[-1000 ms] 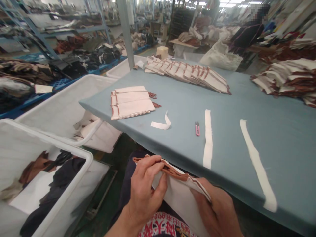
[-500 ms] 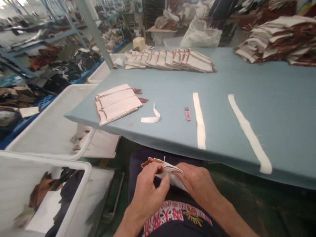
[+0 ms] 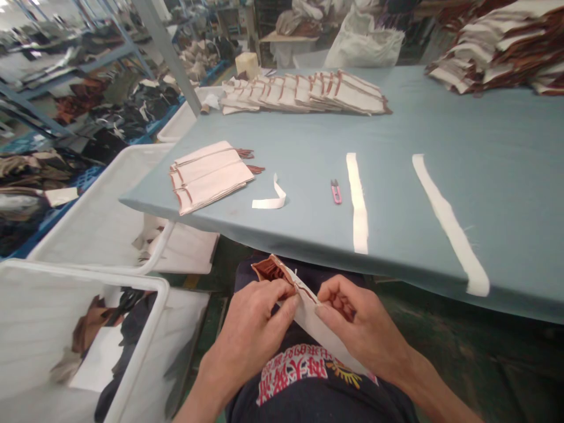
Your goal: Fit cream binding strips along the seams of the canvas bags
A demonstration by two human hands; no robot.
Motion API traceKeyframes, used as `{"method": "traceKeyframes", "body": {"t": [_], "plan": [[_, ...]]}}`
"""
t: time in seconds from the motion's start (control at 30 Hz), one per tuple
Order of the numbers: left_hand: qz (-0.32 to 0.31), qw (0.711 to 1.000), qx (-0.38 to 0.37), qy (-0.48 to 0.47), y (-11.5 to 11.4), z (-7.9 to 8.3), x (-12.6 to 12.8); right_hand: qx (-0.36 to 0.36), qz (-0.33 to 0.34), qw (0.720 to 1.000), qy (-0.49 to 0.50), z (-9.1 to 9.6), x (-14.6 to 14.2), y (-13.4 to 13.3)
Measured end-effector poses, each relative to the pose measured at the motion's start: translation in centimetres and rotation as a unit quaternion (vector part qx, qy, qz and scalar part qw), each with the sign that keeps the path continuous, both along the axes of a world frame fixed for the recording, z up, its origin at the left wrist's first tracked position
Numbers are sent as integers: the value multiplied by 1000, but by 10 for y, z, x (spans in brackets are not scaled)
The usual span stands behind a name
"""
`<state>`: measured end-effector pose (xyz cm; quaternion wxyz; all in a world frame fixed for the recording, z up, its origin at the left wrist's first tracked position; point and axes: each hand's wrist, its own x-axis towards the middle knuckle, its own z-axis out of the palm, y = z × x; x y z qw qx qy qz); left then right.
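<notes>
Between my hands, over my lap, is a cream fabric piece (image 3: 308, 317) with a brown inner side that shows at its far left end. My left hand (image 3: 259, 317) pinches its upper edge near the middle, thumb against fingers. Further right along the same edge, my right hand (image 3: 356, 311) grips it between thumb and curled fingers. A short pale thread stands up from the edge near my left fingertips. The lower part of the piece hangs down in front of my printed dark shirt (image 3: 317, 376).
On the blue-green table (image 3: 304, 141) lie pink thread snips (image 3: 335, 192), cream strips (image 3: 358, 205), a bent white strip (image 3: 268, 203), a small stack of cream pieces (image 3: 214, 176) and a long row of them (image 3: 304, 93). White bins (image 3: 161, 288) stand at left.
The fabric piece has turned and opened, so more of its brown inside shows. My right hand has shifted from its end to a pinch on the upper edge. The view has tilted slightly.
</notes>
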<state>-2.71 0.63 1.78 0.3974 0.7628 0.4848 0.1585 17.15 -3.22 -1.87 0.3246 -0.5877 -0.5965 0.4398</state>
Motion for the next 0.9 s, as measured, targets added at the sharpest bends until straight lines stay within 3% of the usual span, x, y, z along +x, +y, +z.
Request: {"method": "traceKeyframes", "body": {"t": [0.1,0.3,0.5,0.63,0.77,0.9], "plan": [[31,996,59,52,-9,-8,-2,-44,26,995,84,-9,-8,5],[93,995,-10,44,-17,-22,-8,-140,61,971,184,-40,-24,10],[132,987,-50,78,-25,-37,-15,-186,93,957,203,-67,-38,9],[148,983,-28,110,-29,-44,-16,-188,100,953,216,-73,-41,10],[172,983,-23,67,-28,-45,-14,-193,97,949,229,-73,-39,12],[142,987,-62,44,-24,-45,-15,-198,99,945,240,-75,-38,11]]}}
